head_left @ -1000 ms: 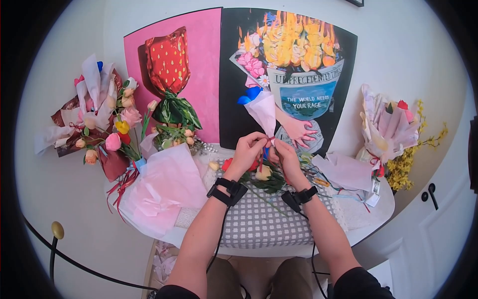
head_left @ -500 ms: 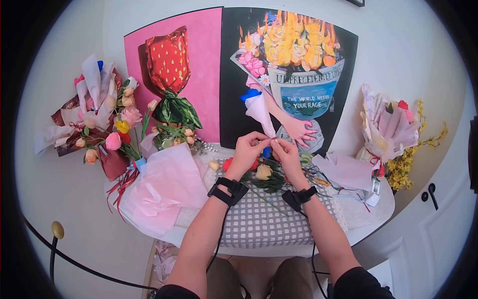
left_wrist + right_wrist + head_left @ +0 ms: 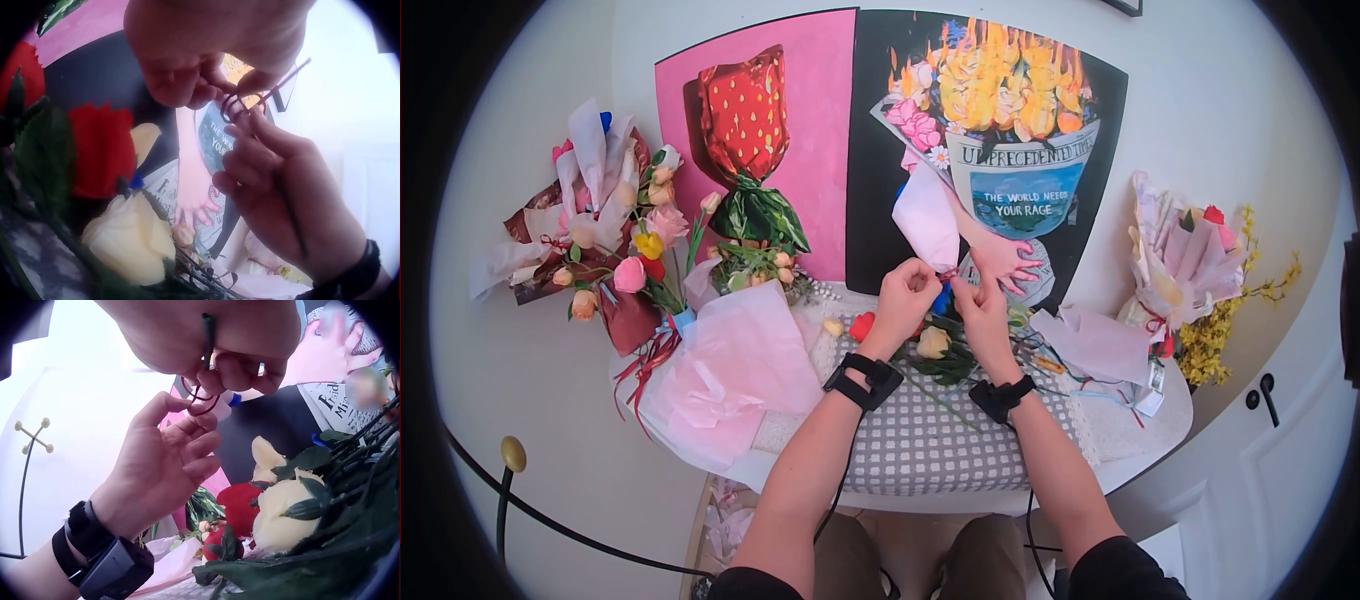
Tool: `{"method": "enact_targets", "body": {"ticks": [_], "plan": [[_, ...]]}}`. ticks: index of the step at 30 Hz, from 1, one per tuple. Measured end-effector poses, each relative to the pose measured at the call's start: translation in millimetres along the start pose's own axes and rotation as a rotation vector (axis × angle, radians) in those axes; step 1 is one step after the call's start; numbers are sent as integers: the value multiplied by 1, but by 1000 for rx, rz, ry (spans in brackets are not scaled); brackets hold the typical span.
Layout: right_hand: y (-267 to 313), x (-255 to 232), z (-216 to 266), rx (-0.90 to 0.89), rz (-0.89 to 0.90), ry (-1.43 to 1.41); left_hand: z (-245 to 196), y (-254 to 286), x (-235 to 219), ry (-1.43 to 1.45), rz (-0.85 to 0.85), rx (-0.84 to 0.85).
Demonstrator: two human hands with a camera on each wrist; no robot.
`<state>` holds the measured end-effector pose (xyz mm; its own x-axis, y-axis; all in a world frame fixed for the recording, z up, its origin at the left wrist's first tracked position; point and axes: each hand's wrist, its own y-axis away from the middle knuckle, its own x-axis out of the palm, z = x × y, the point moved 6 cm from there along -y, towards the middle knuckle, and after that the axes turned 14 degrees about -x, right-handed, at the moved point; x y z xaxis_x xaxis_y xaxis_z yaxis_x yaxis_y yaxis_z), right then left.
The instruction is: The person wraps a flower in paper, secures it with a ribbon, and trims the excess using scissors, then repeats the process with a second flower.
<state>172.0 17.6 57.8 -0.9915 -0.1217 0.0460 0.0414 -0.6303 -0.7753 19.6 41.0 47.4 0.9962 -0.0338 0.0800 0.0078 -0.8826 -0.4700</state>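
A blue flower wrapped in a pale pink paper cone (image 3: pixel 926 222) stands tilted left above my hands, its bloom mostly hidden behind the paper. A thin dark red ribbon (image 3: pixel 214 405) forms loops at the narrow lower end of the cone. My left hand (image 3: pixel 908 298) pinches the ribbon between thumb and fingers. From the other side my right hand (image 3: pixel 985 318) pinches it too, its fingertips close to the left ones. A dark thin stem (image 3: pixel 208 337) runs along the right palm. Just below lie a cream rose (image 3: pixel 130 240) and a red rose (image 3: pixel 101 150).
Pink wrapping paper (image 3: pixel 725 380) covers the table's left side, near a mixed bouquet (image 3: pixel 630 272). Paper sheets (image 3: pixel 1090 340) and a wrapped bouquet (image 3: pixel 1185 260) are at right. A checked cloth (image 3: pixel 935 455) lies in front; two paintings (image 3: pixel 820 130) stand behind.
The paper cone has turned and now hides most of the blue bloom. My hands have drawn slightly apart at the cone's lower end. The whole head view has shifted a little.
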Motion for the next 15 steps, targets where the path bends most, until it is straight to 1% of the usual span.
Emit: {"method": "enact_targets", "body": {"ticks": [2, 4, 6, 7, 8, 9, 10, 12, 13, 14, 15], "plan": [[-1, 0, -6, -31, 46, 23, -2, 0, -5, -2, -15, -18], [-5, -4, -13, -31, 38, 69, -8, 0, -9, -6, -30, -35], [-6, -8, -19, -29, 27, 116, -16, 3, -11, 97, -47, -57], [-5, -7, -17, -76, 37, 110, -19, 3, -7, 98, -47, -58], [-4, -6, -15, -123, 48, 104, -25, 3, 0, 104, -60, -6], [-3, -6, -15, -123, 49, 103, -30, 4, 2, 110, -74, 47], [-2, -5, -10, -142, 55, 110, -26, 4, 0, 110, -75, 47], [-2, -5, -8, -162, 62, 117, -14, 2, 3, -19, 34, -47], [-3, -3, -14, -92, 93, 136, -14, 2, 2, -18, 33, -48], [-3, -2, -19, -21, 123, 155, -10, 1, 1, 41, 42, -121], [-3, -2, -19, -21, 123, 155, -6, 1, 1, 100, 51, -195]]}}
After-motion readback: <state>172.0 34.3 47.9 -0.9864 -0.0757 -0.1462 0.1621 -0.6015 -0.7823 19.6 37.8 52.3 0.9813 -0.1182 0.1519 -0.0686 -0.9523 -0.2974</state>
